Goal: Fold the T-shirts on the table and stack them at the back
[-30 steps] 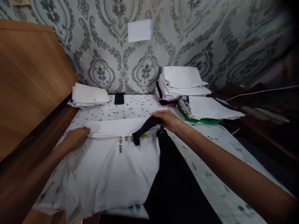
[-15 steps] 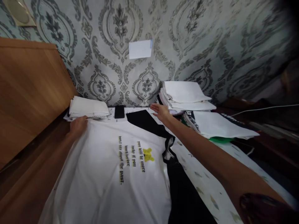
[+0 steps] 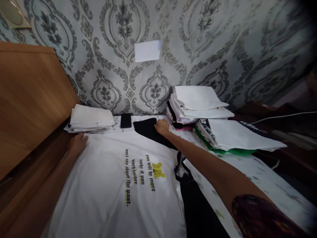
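Note:
A white shirt [image 3: 104, 178] with black sleeves lies spread out flat in front of me, with printed lettering and a yellow bear on its front. At its far left corner my left hand [image 3: 77, 145] is closed on the hem. My right hand [image 3: 162, 127] is closed at the outer edge of the far black sleeve [image 3: 146, 126], its fingers curled over the cloth. The other black sleeve [image 3: 198, 205] stretches toward me on the right, beside the black-edged neckline [image 3: 182, 167].
Behind my left hand sits a folded white stack [image 3: 91, 116], with a black phone [image 3: 125, 120] beside it. Folded clothes [image 3: 198, 97] are piled against the patterned wall, and another pile [image 3: 235, 134] lies at right. A wooden cabinet [image 3: 29, 99] borders the left side.
My right hand has gone from open and stretched out above the table to closed on the far sleeve's edge. My left hand keeps hold of the hem corner. The view has shifted slightly.

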The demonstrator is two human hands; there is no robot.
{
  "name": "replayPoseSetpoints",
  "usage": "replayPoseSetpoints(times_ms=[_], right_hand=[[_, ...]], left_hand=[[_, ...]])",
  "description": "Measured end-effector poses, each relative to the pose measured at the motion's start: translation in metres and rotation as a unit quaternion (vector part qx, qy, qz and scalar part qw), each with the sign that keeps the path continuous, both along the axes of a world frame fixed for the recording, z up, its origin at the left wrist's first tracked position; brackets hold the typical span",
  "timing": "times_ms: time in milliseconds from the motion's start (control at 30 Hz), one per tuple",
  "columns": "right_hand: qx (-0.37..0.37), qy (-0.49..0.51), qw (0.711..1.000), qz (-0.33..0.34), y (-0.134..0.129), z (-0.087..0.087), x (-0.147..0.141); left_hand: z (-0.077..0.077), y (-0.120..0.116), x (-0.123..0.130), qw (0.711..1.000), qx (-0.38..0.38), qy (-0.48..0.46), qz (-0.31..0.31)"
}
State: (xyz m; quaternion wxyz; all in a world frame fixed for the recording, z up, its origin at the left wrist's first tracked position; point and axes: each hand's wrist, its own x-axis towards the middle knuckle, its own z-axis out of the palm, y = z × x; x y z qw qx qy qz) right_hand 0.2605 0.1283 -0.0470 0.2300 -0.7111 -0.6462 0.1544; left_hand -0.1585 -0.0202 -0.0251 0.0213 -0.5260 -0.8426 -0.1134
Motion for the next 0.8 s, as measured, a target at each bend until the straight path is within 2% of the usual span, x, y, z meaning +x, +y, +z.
replayPoseSetpoints(times_ms=[167,300,367,467,600,667,800], right_hand=[[0.054,-0.028,0.998,0.035,-0.006,0.009,-0.006],[0.120,-0.023,0.992,0.023,0.012,0.031,0.003],[0.156,-0.011,0.988,0.018,0.024,0.037,0.006],[0.185,0.010,0.982,0.025,0.037,0.028,0.007],[0.111,0.006,0.993,0.045,0.039,-0.003,0.011],[0.084,0.002,0.995,0.052,0.037,-0.012,0.015],[0.067,0.006,0.996,0.059,0.030,-0.006,0.026]], left_hand=[[0.000,-0.002,0.005,0.998,0.051,0.023,0.015],[0.008,0.002,0.006,0.997,0.069,0.032,0.020],[0.010,0.006,0.008,0.996,0.065,0.049,0.026],[0.005,0.012,0.017,0.996,0.034,0.079,0.035],[-0.004,0.017,0.026,0.993,-0.024,0.115,0.028],[-0.005,0.017,0.028,0.991,-0.048,0.123,0.018],[0.002,0.014,0.031,0.989,-0.087,0.119,0.010]])
